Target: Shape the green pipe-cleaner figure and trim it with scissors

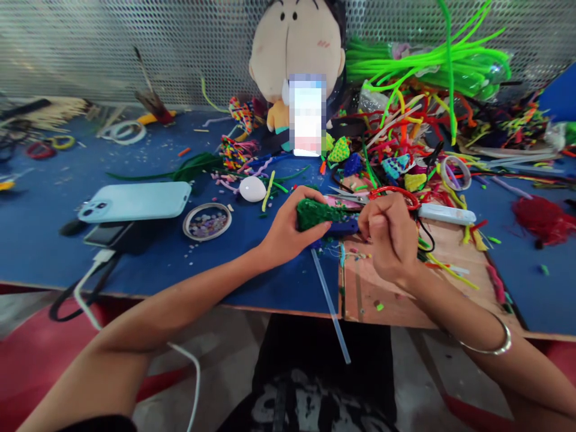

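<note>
Over the table (279,291), a green bundle (312,214) is clasped in the left hand (288,231), pointed lengthwise toward the curled right hand (392,240), whose hold cannot be told.

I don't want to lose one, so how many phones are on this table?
2 clearly: a light blue phone at the left, and a lit phone upright before the plush doll. A dark device partly under the light blue phone might be another; I can't tell.

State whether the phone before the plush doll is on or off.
On: the phone glows bright white, though what it displays is blurred.
</note>
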The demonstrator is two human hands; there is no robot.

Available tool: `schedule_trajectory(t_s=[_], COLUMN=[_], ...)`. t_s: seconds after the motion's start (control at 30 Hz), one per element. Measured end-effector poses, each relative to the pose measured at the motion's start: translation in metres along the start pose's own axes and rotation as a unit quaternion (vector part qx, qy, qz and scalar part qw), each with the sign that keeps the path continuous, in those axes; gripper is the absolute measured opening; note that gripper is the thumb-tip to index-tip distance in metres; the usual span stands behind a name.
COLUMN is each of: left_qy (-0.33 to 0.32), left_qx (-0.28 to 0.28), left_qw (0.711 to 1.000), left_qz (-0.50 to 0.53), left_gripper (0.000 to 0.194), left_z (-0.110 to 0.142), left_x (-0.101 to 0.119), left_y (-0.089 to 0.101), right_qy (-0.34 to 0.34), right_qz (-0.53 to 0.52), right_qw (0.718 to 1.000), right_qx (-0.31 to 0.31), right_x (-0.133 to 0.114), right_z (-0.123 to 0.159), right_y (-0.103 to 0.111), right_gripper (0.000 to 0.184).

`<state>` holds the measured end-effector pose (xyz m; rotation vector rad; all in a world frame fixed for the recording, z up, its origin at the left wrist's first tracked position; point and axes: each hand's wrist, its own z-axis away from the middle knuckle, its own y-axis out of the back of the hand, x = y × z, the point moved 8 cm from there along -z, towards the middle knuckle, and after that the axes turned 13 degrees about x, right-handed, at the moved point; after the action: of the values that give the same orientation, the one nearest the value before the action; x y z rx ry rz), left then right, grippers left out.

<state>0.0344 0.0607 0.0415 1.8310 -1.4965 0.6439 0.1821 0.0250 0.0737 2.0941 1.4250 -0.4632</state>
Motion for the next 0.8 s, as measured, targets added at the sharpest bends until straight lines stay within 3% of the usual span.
schedule_trajectory(t_s=[0.17,0.3,0.37,0.6,0.8], left_qy=[0.013,0.043,0.040,-0.017,-0.013], left_qx=[0.017,0.012,0.015,0.001,-0.024], left_qw=[1.000,0.998,0.998,1.000,1.000], left_qz=[0.010,0.040,0.049,0.017,0.014], left_gripper=[0.023,0.023,0.023,0.023,0.024], left_z=[-0.002,-0.001,-0.001,0.000,0.006], left_x=[0.001,-0.002,-0.002,0.008,0.008], left_y=[0.004,0.003,0.003,0.001,-0.007], right_qy=[0.108,0.218,0.245,0.171,0.202], right_qz=[0.085,0.059,0.041,0.094,0.107], right_qw=[0.989,0.971,0.964,0.981,0.973], right_qx=[-0.047,-0.083,-0.094,0.013,0.018], right_x=[-0.013,-0.025,-0.028,-0.021,-0.021], right_z=[-0.003,0.006,0.010,0.001,0.003], right_y=[-0.008,-0.016,-0.017,-0.006,-0.011], right_gripper=[0.034,0.010,0.013,0.009,0.009])
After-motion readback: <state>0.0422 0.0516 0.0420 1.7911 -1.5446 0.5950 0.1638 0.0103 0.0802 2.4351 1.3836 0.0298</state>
